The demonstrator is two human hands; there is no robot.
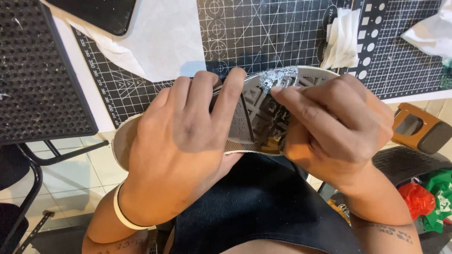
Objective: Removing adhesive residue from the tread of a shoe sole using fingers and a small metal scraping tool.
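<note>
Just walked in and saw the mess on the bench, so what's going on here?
A person holds a shoe sole-up over their lap, at the edge of a cutting mat. The left hand has it in a firm grip across the middle, while the right hand presses its fingertips on a whitish patch on the sole. Crumpled white tissue lies on the mat.

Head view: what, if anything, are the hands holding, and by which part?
A shoe, sole up. The left hand grips its middle and heel end across the sole; the right hand holds the toe end, fingers pressed on the whitish patch.
</note>
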